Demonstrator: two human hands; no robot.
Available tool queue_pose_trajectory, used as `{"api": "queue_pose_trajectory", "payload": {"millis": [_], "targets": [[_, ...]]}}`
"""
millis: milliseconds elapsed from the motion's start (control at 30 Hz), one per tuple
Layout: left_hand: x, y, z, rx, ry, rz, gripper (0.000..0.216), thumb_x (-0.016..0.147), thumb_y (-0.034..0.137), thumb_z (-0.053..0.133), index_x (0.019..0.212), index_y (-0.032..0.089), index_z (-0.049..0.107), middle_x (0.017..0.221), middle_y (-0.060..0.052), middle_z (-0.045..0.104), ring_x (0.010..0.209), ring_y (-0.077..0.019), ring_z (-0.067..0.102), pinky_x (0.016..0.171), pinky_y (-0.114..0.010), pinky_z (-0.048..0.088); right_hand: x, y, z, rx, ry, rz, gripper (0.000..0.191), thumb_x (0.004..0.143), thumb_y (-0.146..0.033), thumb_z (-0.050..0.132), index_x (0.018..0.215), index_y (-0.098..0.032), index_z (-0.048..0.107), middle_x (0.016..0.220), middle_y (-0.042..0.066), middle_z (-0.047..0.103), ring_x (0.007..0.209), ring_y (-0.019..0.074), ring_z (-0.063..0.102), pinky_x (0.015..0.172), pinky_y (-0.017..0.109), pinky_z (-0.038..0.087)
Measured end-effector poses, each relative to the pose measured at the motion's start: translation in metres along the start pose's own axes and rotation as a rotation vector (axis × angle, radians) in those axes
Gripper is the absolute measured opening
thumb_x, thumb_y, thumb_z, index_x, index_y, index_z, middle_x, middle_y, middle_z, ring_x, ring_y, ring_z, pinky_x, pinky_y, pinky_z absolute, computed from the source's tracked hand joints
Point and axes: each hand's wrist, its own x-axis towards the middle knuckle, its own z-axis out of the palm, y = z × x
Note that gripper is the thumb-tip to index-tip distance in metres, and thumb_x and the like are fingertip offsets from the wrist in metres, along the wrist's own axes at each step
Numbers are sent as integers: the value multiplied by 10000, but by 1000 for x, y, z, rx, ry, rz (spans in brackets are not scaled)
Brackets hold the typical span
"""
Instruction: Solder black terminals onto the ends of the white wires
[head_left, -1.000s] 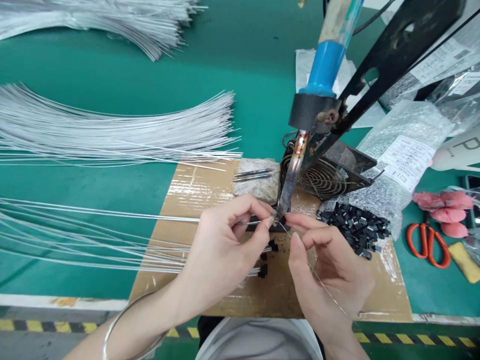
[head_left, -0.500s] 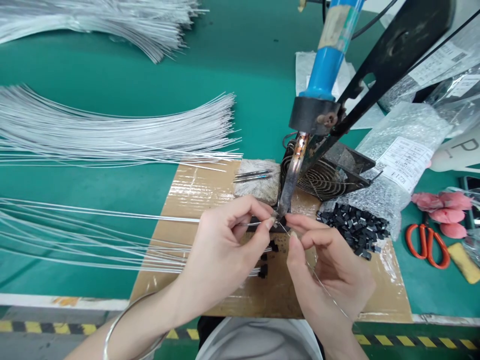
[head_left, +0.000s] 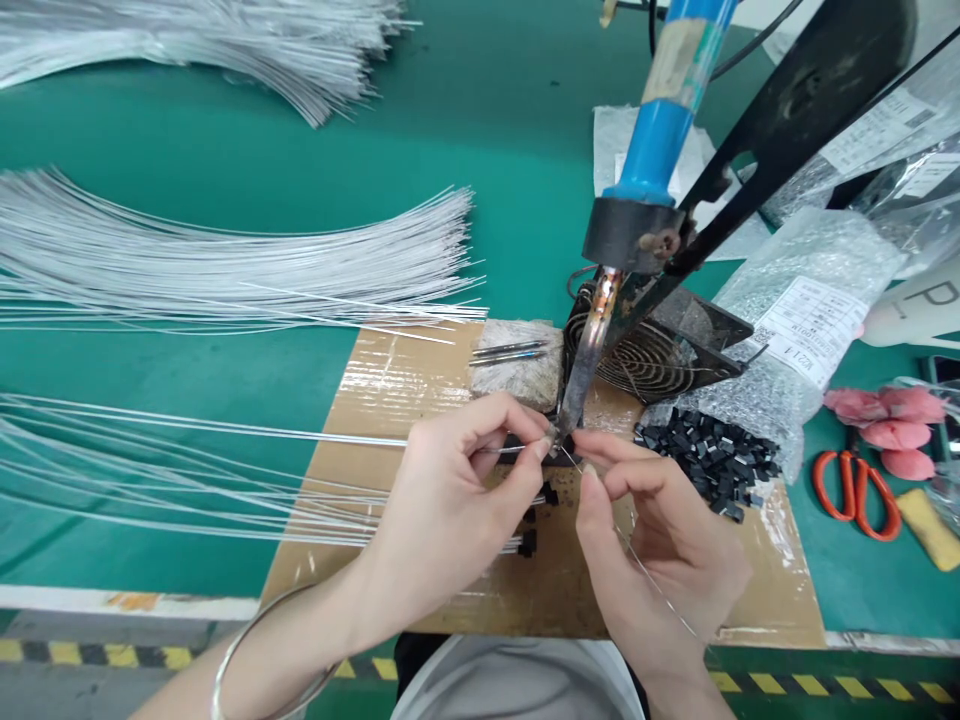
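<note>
My left hand [head_left: 457, 510] pinches white wires [head_left: 360, 438] close to their end, under the tip of a soldering iron [head_left: 579, 385] held in a black stand. Thin solder wire [head_left: 664, 598] runs through the closed fingers of my right hand [head_left: 660, 530], its end reaching the iron's tip. The joint itself is mostly hidden by fingertips and the tip. Below my left hand, several wires with black connectors [head_left: 527, 543] at their ends lie on a cardboard sheet [head_left: 352, 400].
A black fan [head_left: 652, 355] stands behind the iron. Right of it lie a heap of black connectors [head_left: 709, 460], bubble-wrap bags [head_left: 810, 300], orange-handled scissors [head_left: 855, 495] and a yellow sponge [head_left: 930, 528]. Bundles of white wire [head_left: 225, 260] cover the left. A pad [head_left: 517, 375] carries thin dark rods.
Both hands keep nearly the same pose at the iron's tip. The whole view has shifted very slightly.
</note>
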Motion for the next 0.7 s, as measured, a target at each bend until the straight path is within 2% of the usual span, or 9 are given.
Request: {"api": "queue_pose_trajectory", "payload": {"millis": [267,467,700], "targets": [[0,-1,-2,-17,-8,22,128,843,191,619,738,202,692,763,-11,769,596,-122,600,514,-230,426,0,-3,1,-18,13,-12,192,912,-71,720,845,-240,658,1114,8,837,1012,138,809,941,247,621],[-1,-1,-2,-12,-23,21,129,852,192,615,748,204,690,708,0,729,587,-127,587,484,-245,352,1,-3,1,-39,17,-23,173,919,-93,719,846,-237,656,1099,46,843,1006,182,819,911,302,647],[-2,1,-2,-11,-25,18,127,860,182,623,756,199,695,791,-25,772,611,-128,593,500,-254,355,1,-5,2,-54,25,-40,169,924,-98,718,851,-240,664,1080,54,846,980,196,823,886,326,661]]}}
